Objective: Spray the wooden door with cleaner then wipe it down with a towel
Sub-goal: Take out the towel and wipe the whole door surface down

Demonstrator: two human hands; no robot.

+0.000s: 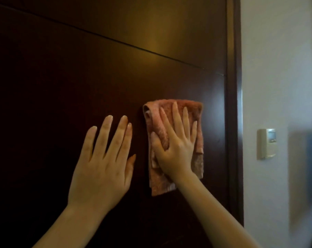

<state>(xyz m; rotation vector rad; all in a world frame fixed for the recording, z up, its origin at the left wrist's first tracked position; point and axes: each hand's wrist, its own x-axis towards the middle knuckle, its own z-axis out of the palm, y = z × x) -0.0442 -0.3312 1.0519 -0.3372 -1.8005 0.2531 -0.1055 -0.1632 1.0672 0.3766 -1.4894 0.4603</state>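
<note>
- Right fingers (175, 119) first: 4 of them straight and fanned, pads flat on the pink towel (159, 183), nothing curled round it.
- The thumb lies out to the left on the cloth, and a ridge of fabric bunches up between thumb and index finger.
- So the right hand (176, 149) is pressing, not gripping: palm down, pinning the towel against the wooden door (62, 77).
- The towel is folded into a tall strip. Its top edge shows above the fingertips and its bottom hangs below the wrist, flat on the door's right half, near the edge.
- Over to the left fingers (103, 138): straight, relaxed and slightly spread, holding nothing.
- The left hand (101, 169) lies flat on bare wood just beside the towel, with its thumb tip close to the cloth's left edge; whether they touch is hard to tell.
- Both forearms rise from the bottom of the view, bare.
- The door is dark and glossy, a warm glare in its upper middle, and 1 thin groove (98, 35) slants across it.
- The dark door frame (232, 104) runs down the right side.
- Beyond it is a pale wall (267, 59) with a small beige wall panel (267, 143) mounted on it, well apart from the towel.
- The far right edge is blurred.
</note>
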